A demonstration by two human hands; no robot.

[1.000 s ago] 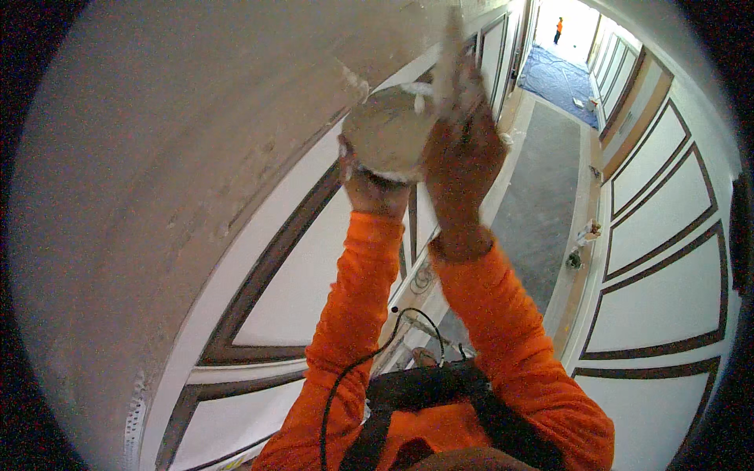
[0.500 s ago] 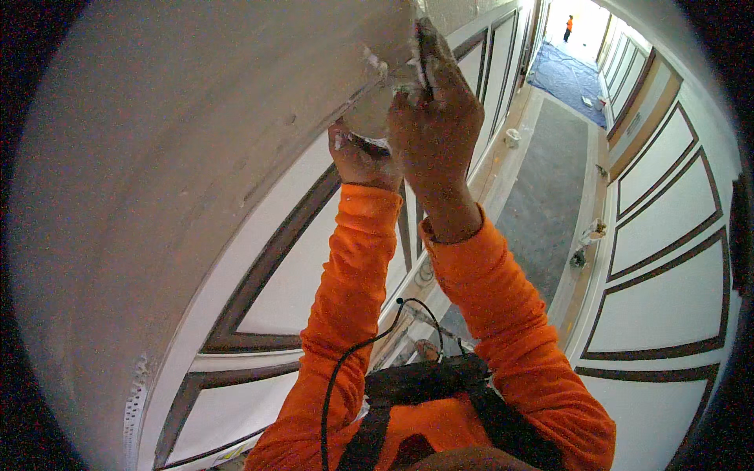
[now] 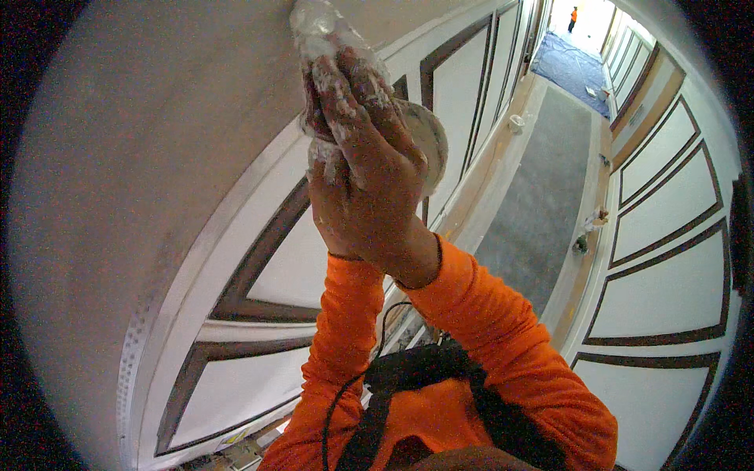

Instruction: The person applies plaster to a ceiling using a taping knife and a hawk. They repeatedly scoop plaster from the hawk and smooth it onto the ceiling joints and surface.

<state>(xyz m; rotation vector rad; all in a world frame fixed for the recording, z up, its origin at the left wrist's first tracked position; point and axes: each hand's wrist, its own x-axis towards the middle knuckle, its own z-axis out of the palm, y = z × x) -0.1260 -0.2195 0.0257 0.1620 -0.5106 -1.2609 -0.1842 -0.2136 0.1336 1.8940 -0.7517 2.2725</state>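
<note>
In front of the plastered wall my hands are raised close together, the right crossing over the left. My right hand (image 3: 377,149), its fingers smeared white and closed together, is against a white-coated, wet-looking piece (image 3: 318,23) at the wall; its exact kind is hidden by the coating. My left hand (image 3: 328,204) is mostly covered by the right one, with its fingers largely out of sight. A round, shallow, greyish bowl (image 3: 433,145) shows behind my right hand, apparently supported by the left.
The grey-brown wall surface (image 3: 157,157) curves along the left, with a perforated strip (image 3: 129,369) at its edge. White panels with brown trim (image 3: 275,267) line the corridor. On the floor are a grey runner (image 3: 542,173), a blue sheet (image 3: 573,74) and a white tub (image 3: 516,123). A distant person (image 3: 573,17) stands beyond.
My right hand has moved left and down across the left hand. The bowl now shows to the right of it, and the white-coated piece has come into sight at the wall.
</note>
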